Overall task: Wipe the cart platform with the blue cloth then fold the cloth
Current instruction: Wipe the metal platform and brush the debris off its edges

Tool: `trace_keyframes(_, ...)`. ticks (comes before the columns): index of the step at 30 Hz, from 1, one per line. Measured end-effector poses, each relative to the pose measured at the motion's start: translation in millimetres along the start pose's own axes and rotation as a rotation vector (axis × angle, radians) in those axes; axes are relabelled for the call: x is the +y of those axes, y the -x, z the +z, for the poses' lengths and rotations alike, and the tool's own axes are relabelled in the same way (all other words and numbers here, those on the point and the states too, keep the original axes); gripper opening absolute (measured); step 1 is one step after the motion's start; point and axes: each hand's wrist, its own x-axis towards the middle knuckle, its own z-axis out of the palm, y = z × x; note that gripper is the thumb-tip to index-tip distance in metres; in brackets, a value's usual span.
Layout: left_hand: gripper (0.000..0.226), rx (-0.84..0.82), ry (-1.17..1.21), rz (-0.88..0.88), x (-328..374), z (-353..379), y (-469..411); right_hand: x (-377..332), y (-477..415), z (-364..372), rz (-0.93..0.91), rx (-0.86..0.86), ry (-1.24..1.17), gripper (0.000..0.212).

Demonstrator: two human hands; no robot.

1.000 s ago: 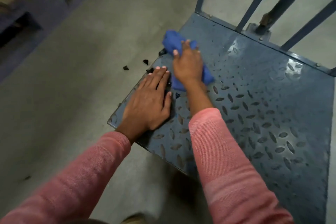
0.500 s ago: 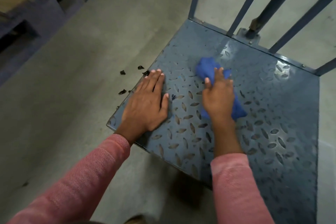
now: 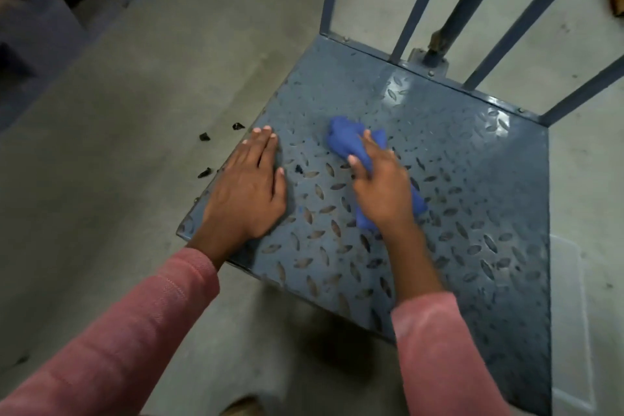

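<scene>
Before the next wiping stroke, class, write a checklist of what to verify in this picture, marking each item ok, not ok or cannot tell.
1. Right hand has a grip on the blue cloth: ok, fingers curl round it.
2. Cloth touches the cart platform: ok.
3. Left hand rests flat on the platform's near left corner: ok.
4. Platform free of debris: not ok, a black speck lies beside the left hand.
5. Cloth folded: not ok, it is bunched.
6. Far right part of the platform wiped: cannot tell.
</scene>
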Motion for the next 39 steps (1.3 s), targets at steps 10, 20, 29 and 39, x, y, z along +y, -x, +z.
trace_keyframes(10,0.065,0.023,-0.003,-0.001,3,-1,0,-24,-23,23,-0.096,0.022,0.094,0.050)
trace_keyframes(20,0.072,0.009,0.048,0.035,-3,0,0,-38,45,31,-0.219,-0.051,0.054,0.056)
trace_keyframes(29,0.065,-0.006,0.017,0.018,-1,-2,0,-47,-40,28,-0.112,0.056,0.159,0.052)
trace_keyframes(39,0.064,-0.008,0.015,0.015,-1,-2,4,-40,-24,32,-0.178,0.028,0.235,0.057)
